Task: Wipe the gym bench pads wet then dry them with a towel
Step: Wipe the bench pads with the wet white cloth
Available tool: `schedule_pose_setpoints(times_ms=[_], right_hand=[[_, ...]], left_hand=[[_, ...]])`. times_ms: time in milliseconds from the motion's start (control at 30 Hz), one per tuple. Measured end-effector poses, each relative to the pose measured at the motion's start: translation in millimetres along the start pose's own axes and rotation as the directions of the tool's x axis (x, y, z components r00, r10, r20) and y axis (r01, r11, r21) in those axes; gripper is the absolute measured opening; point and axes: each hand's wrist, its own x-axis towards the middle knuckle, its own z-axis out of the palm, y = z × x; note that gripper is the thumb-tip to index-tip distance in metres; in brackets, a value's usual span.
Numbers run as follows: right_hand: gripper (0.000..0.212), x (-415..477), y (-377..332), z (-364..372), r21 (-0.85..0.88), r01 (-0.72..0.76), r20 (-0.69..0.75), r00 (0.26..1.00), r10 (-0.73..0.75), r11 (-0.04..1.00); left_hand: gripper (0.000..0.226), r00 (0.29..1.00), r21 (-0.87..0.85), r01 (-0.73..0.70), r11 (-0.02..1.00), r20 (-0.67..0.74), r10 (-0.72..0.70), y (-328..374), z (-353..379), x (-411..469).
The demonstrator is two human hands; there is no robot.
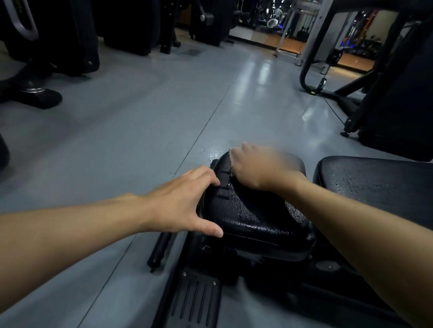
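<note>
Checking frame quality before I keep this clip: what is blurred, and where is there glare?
Head view: the right hand is motion-blurred over the wet black textured seat pad; the left hand gripping its edge is sharp; reflected light glares on the glossy grey floor; the dark machines behind are dim.

A gym: padded bench (pixel 381 179), weight machines (pixel 397 96), wall mirror (pixel 264 18).
</note>
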Motion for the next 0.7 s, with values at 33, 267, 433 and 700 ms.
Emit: schedule_pose_setpoints(times_ms=[33,267,433,700], right_hand=[[0.056,-17.0,-4.5,1.3,0.001,0.040,-0.010,0.999,-0.040,0.999],[0.083,-133.9,-27.6,2.4,-0.089,0.287,0.035,0.958,-0.285,0.954],[0.077,-140.2,-28.6,2.5,-0.098,0.278,-0.023,0.959,-0.282,0.956],[0.052,-3.3,-12.4,-1.9,-0.009,0.082,0.006,0.997,-0.082,0.997]], left_hand=[[0.095,1.000,-0.007,0.012,1.000,-0.007,-0.012,-0.6,1.1,-1.1],[0.086,0.993,-0.143,0.099,0.985,-0.057,-0.108,3.6,9.2,-11.2],[0.090,0.989,-0.194,0.126,0.973,-0.048,-0.138,2.3,11.4,-16.9],[0.094,0.987,-0.227,0.108,0.968,-0.091,-0.132,1.2,17.9,-19.2]])
